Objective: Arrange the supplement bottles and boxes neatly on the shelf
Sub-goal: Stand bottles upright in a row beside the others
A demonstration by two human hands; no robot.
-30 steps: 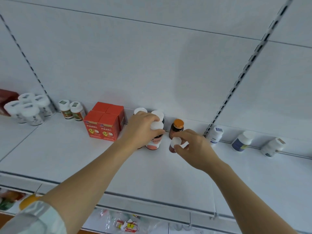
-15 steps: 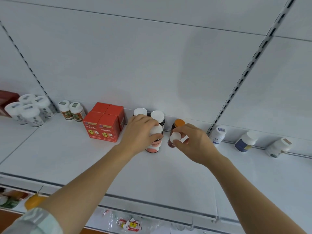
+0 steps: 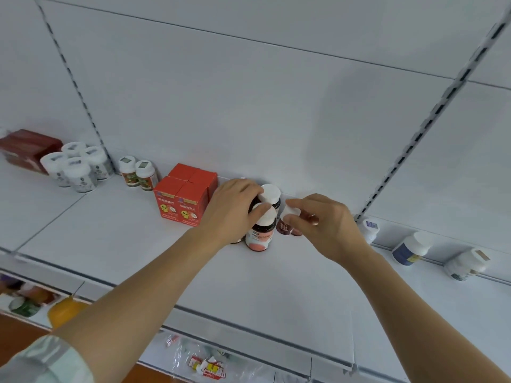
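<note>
The white shelf (image 3: pixel 110 244) carries all items along its back edge. The left hand (image 3: pixel 232 214) is closed around the cap end of a dark bottle with a pink-and-white label (image 3: pixel 260 233), which stands upright near the middle of the back edge. Directly behind it stands a second dark bottle with a white cap (image 3: pixel 271 193); the hand hides whatever lies further left. The right hand (image 3: pixel 323 225) pinches the white cap of a small brown bottle (image 3: pixel 286 223) between thumb and fingertips; this bottle stands just beside the labelled one, on its right.

Left of the hands, four red boxes (image 3: pixel 182 200) sit in a tight two-by-two block. Further left stand two small white-capped bottles with green-and-red labels (image 3: pixel 138 175), then four white jars (image 3: pixel 76 168) in a cluster, then a dark red box (image 3: pixel 26 150) at the far left end.

Toward the right end of the back edge, three white-capped bottles lean or lie against the back rail: a small white one (image 3: pixel 369 229), a blue-labelled one (image 3: pixel 410 248) and a pale one (image 3: pixel 467 264). Contents of all containers cannot be told.
</note>
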